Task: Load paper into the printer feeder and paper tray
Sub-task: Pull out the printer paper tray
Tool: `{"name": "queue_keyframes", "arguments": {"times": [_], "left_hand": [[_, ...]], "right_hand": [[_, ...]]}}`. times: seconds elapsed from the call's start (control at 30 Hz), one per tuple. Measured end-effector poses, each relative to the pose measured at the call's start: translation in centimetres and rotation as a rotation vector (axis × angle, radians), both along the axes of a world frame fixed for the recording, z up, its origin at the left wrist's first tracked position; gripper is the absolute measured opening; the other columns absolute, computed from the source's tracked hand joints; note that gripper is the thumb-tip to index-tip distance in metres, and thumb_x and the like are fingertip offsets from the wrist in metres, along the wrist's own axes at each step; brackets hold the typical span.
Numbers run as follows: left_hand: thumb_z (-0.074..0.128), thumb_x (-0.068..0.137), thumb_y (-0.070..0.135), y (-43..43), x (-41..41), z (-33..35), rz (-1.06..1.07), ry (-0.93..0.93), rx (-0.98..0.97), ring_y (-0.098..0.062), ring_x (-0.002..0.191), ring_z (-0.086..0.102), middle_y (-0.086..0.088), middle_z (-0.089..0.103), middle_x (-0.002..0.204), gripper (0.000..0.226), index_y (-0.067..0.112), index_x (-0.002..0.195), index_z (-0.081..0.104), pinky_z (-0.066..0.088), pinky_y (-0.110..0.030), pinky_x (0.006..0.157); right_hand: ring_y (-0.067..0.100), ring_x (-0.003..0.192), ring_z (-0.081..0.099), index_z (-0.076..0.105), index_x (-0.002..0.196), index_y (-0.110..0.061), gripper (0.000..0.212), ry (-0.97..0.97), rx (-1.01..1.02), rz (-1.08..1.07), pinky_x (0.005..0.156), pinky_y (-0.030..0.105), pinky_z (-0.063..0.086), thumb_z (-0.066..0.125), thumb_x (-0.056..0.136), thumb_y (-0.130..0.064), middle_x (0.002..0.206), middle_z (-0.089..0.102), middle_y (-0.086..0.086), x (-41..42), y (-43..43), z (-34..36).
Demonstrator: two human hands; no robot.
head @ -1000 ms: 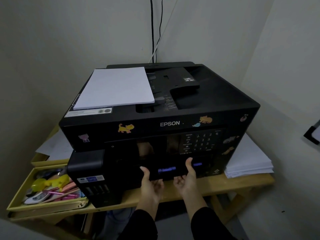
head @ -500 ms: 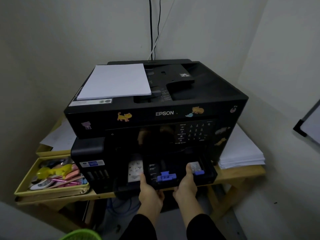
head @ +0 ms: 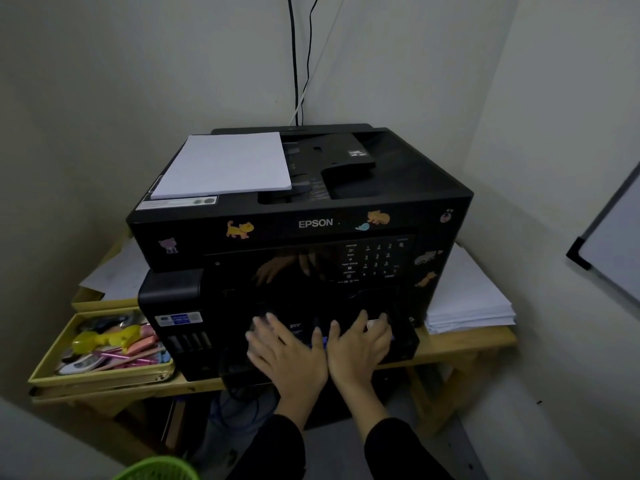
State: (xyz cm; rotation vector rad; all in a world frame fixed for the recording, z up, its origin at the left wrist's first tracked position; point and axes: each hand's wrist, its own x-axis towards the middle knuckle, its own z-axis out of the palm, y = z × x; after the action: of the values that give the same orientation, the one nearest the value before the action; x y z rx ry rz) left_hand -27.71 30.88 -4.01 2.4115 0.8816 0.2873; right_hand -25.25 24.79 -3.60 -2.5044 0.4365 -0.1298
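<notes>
Head view: left hand [head: 287, 355] and right hand [head: 360, 344] spread flat, grasping nothing, over pulled-out paper tray [head: 401, 341] at Epson printer's [head: 315, 223] front. Feeder stack [head: 225, 166] already atop; tray awaiting sheets from right-edge paper pile [head: 474, 306].

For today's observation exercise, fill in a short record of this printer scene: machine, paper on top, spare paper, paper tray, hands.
machine: black Epson printer on a wooden table
paper on top: white stack, left side of lid
spare paper: pile on the table, right of printer
paper tray: pulled out at the lower front
hands: left hand and right hand, palms down over the tray, fingers spread, holding nothing
</notes>
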Motion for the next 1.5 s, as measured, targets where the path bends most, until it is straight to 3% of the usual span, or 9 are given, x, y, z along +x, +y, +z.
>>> {"name": "queue_keyframes", "arguments": {"times": [0.1,0.23,0.37,0.6,0.93,1.27,1.5], "left_hand": [[0.028,0.09,0.063,1.6,0.4,-1.1,-0.141,0.145,0.112,-0.031,0.146,-0.008,-0.016,-0.004,0.159,0.089,0.004,0.15,-0.002,-0.002,-0.043,0.118],[0.013,0.086,0.071,2.3,0.5,-1.9,-0.206,0.354,0.181,-0.03,0.147,-0.003,-0.015,0.006,0.159,0.088,0.012,0.151,0.007,-0.001,-0.045,0.118],[0.008,0.086,0.071,2.3,0.2,-1.3,-0.276,0.463,0.252,-0.034,0.146,0.004,-0.015,0.013,0.158,0.082,0.021,0.15,0.017,0.004,-0.046,0.117],[0.012,0.089,0.068,1.6,-3.2,-1.3,-0.308,0.45,0.298,-0.036,0.143,0.016,-0.017,0.019,0.156,0.074,0.024,0.146,0.031,0.01,-0.046,0.116],[0.014,0.088,0.068,-0.5,-9.7,-1.6,-0.311,0.447,0.32,-0.035,0.141,0.023,-0.015,0.022,0.156,0.073,0.026,0.144,0.034,0.02,-0.044,0.113],[0.021,0.088,0.066,-2.4,-15.1,-2.5,-0.255,0.352,0.372,-0.031,0.132,0.039,-0.011,0.046,0.143,0.068,0.024,0.127,0.056,0.03,-0.041,0.105],[0.023,0.088,0.066,-2.2,-15.9,-2.7,-0.242,0.305,0.389,-0.03,0.13,0.043,-0.01,0.049,0.14,0.066,0.024,0.126,0.058,0.032,-0.039,0.105]], "right_hand": [[0.032,0.145,0.001,0.021,0.148,-0.008,0.07,0.076,-0.173,0.175,0.119,0.048,0.003,0.029,0.095,-0.053,0.158,0.008,0.016,0.5,-0.9,-0.9],[0.03,0.144,0.012,0.034,0.144,-0.005,0.075,0.187,-0.316,0.304,0.117,0.049,0.004,0.013,0.094,-0.058,0.155,0.024,0.016,0.5,-1.5,-1.4],[0.032,0.145,0.012,0.026,0.147,-0.006,0.078,0.277,-0.374,0.391,0.117,0.05,0.002,0.008,0.094,-0.06,0.157,0.019,0.016,0.3,-2.1,-1.3],[0.033,0.145,0.013,0.025,0.147,-0.005,0.077,0.254,-0.444,0.451,0.117,0.05,0.001,0.008,0.094,-0.058,0.156,0.02,0.018,-2.8,-3.3,-1.4],[0.035,0.139,0.028,0.034,0.143,-0.006,0.071,0.174,-0.478,0.544,0.117,0.048,0.007,0.012,0.096,-0.055,0.152,0.03,0.019,-9.1,-6.2,-1.9],[0.036,0.136,0.035,0.04,0.139,-0.002,0.071,0.115,-0.465,0.536,0.115,0.045,0.017,0.016,0.096,-0.053,0.148,0.037,0.023,-14.0,-8.0,-2.7],[0.037,0.137,0.034,0.038,0.14,0.001,0.071,0.125,-0.451,0.531,0.115,0.046,0.018,0.016,0.097,-0.051,0.147,0.036,0.025,-14.9,-7.8,-2.7]]}}
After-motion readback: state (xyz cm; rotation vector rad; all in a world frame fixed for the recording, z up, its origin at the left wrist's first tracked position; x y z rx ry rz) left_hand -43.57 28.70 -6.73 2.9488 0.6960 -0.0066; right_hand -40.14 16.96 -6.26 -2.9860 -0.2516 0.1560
